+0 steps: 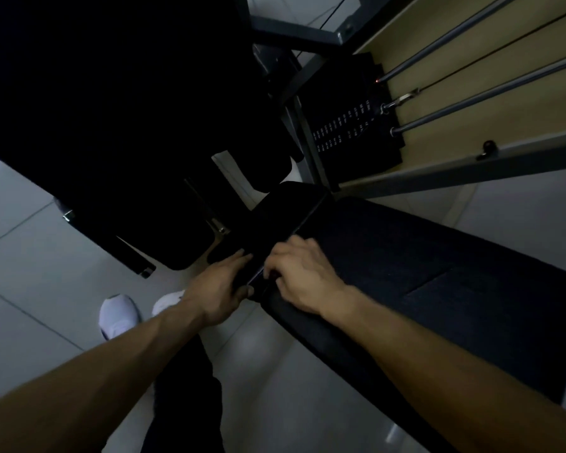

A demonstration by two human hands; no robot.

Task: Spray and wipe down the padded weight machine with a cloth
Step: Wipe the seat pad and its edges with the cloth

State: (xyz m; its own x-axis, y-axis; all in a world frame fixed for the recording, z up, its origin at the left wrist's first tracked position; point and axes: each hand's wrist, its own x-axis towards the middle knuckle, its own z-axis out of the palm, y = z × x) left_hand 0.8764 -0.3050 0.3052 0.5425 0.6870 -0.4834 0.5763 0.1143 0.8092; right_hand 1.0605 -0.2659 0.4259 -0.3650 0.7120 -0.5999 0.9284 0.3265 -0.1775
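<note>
There is just one camera. It sits on the person's head and looks forward and steeply down. The view is wide and tilted, so the floor [30, 273] lines run slantwise. The left hand [223, 289] and right hand [303, 276] are close, near the middle. The dark pad [438, 289] lies just below the camera. The weight stack [350, 132] is farther off, near the top. The shoes [118, 315] show lower left.
</note>
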